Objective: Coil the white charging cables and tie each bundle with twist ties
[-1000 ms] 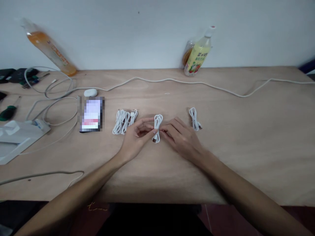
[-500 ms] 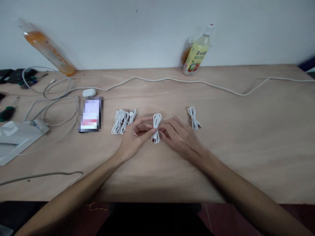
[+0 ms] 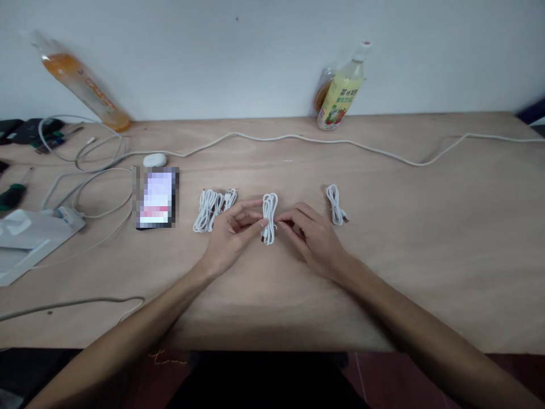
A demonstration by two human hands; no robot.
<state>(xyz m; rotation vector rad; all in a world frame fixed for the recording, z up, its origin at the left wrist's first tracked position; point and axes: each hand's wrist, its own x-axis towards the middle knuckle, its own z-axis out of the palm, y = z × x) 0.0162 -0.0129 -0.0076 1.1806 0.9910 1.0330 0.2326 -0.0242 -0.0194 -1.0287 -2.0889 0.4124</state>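
White coiled cable (image 3: 268,211) pinched between left fingers (image 3: 252,225) and right fingers (image 3: 290,216).

The head camera looks forward and down over the table (image 3: 426,255) toward the wall (image 3: 272,62), close in.

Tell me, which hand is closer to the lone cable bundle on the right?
Right. The right hand sits just left of that lone bundle, apart from it; the left hand is farther left, past the middle bundle both hands pinch.
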